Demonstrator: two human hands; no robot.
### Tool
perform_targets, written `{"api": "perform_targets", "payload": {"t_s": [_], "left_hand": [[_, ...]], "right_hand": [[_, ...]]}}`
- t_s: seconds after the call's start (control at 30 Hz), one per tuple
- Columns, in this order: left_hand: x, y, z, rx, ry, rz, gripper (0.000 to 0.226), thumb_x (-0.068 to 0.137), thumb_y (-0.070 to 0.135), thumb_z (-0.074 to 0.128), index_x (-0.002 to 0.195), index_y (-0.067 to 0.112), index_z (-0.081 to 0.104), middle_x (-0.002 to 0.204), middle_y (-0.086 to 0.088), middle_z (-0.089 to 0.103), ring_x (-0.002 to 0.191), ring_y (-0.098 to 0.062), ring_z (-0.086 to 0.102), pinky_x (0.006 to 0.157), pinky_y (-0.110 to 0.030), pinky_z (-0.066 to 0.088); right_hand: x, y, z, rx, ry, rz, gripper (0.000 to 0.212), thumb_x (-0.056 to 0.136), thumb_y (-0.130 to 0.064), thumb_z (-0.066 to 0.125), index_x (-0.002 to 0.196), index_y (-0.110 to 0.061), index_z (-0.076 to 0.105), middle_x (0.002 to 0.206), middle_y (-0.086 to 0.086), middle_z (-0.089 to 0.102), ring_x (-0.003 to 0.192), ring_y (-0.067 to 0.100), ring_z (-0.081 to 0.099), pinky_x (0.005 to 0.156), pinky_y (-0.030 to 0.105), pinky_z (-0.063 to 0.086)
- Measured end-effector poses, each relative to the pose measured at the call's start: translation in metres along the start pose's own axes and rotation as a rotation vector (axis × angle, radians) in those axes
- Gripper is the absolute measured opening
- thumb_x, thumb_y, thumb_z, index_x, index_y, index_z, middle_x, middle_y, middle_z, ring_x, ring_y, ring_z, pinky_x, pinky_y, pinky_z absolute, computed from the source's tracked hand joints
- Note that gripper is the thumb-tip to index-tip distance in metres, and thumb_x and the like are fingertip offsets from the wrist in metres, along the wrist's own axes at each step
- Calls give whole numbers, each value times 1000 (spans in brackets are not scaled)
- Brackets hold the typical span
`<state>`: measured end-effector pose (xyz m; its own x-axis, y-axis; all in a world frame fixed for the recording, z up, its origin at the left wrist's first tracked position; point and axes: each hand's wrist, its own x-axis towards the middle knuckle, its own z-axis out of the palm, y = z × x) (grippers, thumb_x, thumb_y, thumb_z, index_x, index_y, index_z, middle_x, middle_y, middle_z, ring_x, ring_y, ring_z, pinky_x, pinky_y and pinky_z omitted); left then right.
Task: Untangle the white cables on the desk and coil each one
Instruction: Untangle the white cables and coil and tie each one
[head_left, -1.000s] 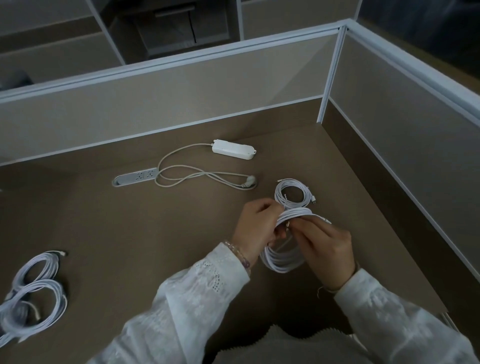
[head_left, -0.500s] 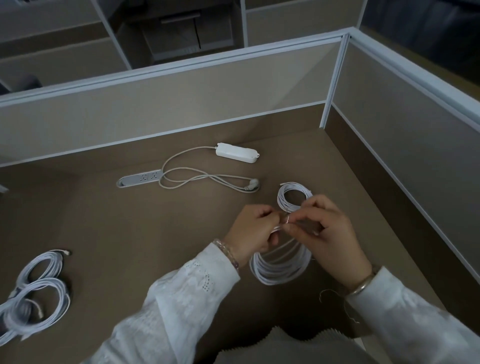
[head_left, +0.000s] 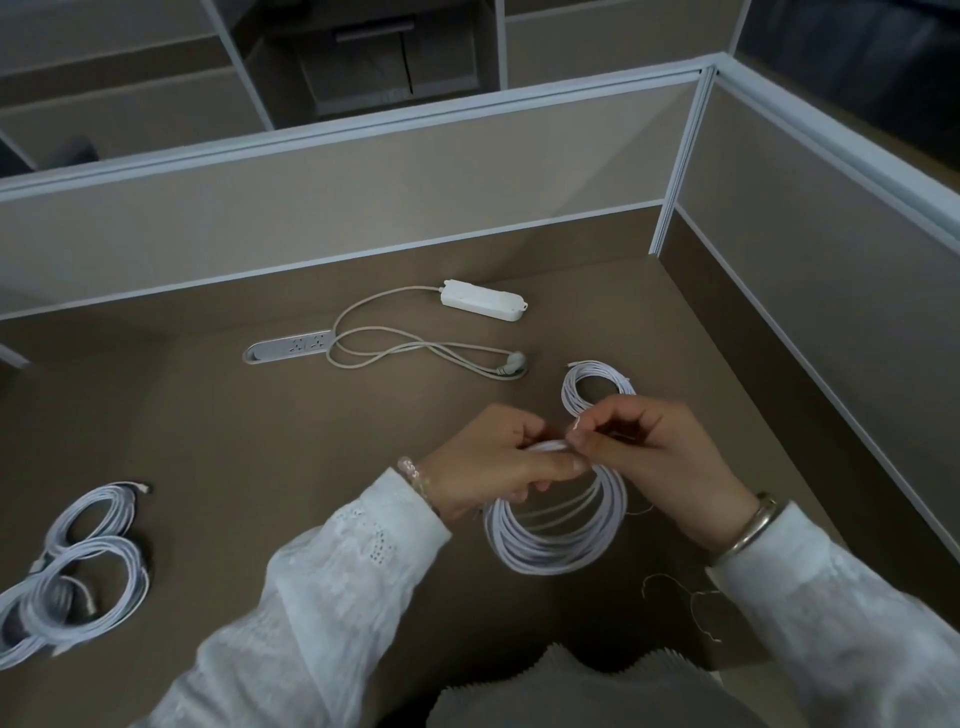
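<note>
Left hand (head_left: 498, 457) grips the coil (head_left: 556, 530) to keep loops together (probably) while right hand (head_left: 660, 452) pinches its end (head_left: 574, 427).

The left hand (head_left: 493, 462) is covering the top of the coil (head_left: 558, 530) it is gripping, so the way the strands are gathered there is hidden. The right hand (head_left: 654, 457) is pinching something small at that same spot; whether it is a plug or a tie is too small to tell. This hand is also hiding the near edge of the smaller coil (head_left: 595, 382) behind it. At the lower left of the frame, the pile of coils (head_left: 78, 582) is running off the picture's edge, and their count is unclear. Both sleeves are being cut off by the bottom edge.
</note>
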<state>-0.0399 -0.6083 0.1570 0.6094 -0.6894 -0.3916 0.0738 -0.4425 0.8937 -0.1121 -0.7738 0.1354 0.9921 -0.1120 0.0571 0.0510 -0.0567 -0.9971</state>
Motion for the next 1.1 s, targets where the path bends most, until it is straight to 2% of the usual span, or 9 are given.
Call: {"api": "perform_targets", "payload": {"t_s": [0.23, 0.4, 0.5, 0.57, 0.67, 0.77, 0.83, 1.0, 1.1], "left_hand": [[-9, -5, -11, -8, 9, 76, 10, 86, 20, 71, 82, 11, 74, 51, -1, 52, 42, -7, 37, 44, -16, 30], [-18, -2, -23, -33, -120, 77, 17, 86, 13, 70, 70, 18, 73, 49, -1, 47, 42, -10, 32, 45, -22, 24], [-22, 1, -28, -51, -223, 46, 21, 84, 14, 70, 64, 19, 71, 47, 2, 43, 42, -10, 29, 47, -27, 17], [-21, -1, -33, -89, -283, -5, 20, 82, 15, 73, 64, 10, 66, 47, 2, 41, 40, -9, 26, 45, -27, 15], [-17, -8, -38, -183, -382, -135, 33, 80, 19, 72, 70, -3, 51, 47, 0, 35, 36, -6, 20, 40, -20, 14], [-12, -16, -41, -288, -514, -238, 41, 79, 24, 75, 63, 7, 42, 45, 4, 32, 35, -3, 19, 37, -14, 19], [-10, -18, -44, -336, -634, -272, 33, 75, 31, 78, 64, 11, 55, 47, 8, 36, 37, -2, 18, 38, -11, 21], [-11, -13, -42, -285, -796, -312, 17, 74, 36, 75, 71, 20, 73, 48, 14, 41, 39, -6, 16, 40, -14, 15], [-11, -10, -41, -217, -715, -285, 16, 84, 25, 70, 70, 20, 73, 47, 10, 38, 37, -2, 22, 41, -16, 15]], "right_hand": [[-3, -10, -3, 23, -116, 43, 17, 83, 0, 63, 99, -3, 69, 88, 6, 72, 76, 8, 66, 69, 15, 50], [0, -11, -5, -83, -247, 14, 14, 80, -16, 68, 90, -8, 74, 84, 15, 71, 70, 49, 58, 64, 48, 49], [2, -20, -8, -84, -351, 6, 13, 81, -9, 67, 91, -5, 73, 88, 9, 73, 78, 32, 68, 73, 31, 54], [2, -25, -6, -192, -383, -78, 11, 83, -6, 67, 92, -6, 73, 89, 2, 73, 83, 15, 70, 77, 22, 53], [-2, -28, 1, -598, -309, -423, 12, 88, -21, 63, 89, -17, 74, 95, -9, 63, 84, 6, 63, 72, 24, 52], [-10, -32, 10, -992, -177, -755, 12, 87, -23, 58, 86, -21, 70, 110, -5, 56, 101, 14, 56, 81, 35, 50], [-12, -31, 15, -1079, -169, -894, 11, 87, -16, 59, 85, -20, 69, 111, -4, 61, 116, 20, 51, 98, 42, 41], [-9, -25, 14, -1049, -325, -871, 14, 85, -7, 59, 89, -18, 66, 96, -5, 65, 107, 15, 57, 108, 38, 34], [-7, -27, 12, -1039, -406, -812, 15, 81, -4, 62, 90, -16, 66, 92, -2, 63, 92, 16, 57, 90, 35, 46]]}}
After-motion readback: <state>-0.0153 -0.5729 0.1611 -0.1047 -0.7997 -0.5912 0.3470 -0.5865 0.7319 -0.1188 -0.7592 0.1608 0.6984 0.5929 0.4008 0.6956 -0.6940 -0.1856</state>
